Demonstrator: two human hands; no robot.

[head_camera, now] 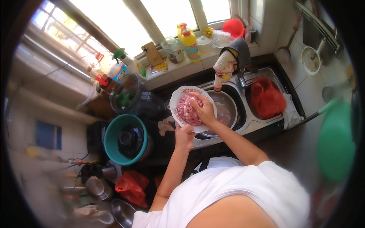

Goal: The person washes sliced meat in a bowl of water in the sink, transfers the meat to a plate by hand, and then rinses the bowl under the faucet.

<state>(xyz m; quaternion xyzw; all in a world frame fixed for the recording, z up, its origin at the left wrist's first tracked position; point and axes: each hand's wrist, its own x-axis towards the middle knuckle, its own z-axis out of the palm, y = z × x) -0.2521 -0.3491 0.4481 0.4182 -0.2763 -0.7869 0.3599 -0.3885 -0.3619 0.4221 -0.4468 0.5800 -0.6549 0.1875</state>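
A white plate (pixel 175 103) with a scalloped rim and floral print is held up over the left part of the sink. On it lies a heap of raw minced meat (pixel 186 109), pink with pale bits. My left hand (pixel 184 136) grips the plate's near rim, thumb on top and fingers underneath. Across the right side of the heap rests my right hand (pixel 204 109), fingers spread and touching the meat. Below and partly behind the plate, a round metal basin (pixel 232 104) sits in the left sink bowl with cloudy water in it.
A red plastic bag (pixel 266 98) fills the right bowl, beside the faucet (pixel 241 79) with gloves (pixel 225 64) hanging near it. Left stands a teal tub (pixel 109 142) holding a dark object. Bottles, a jar and a phone (pixel 152 54) line the windowsill. A cloth (pixel 166 126) lies by the plate.
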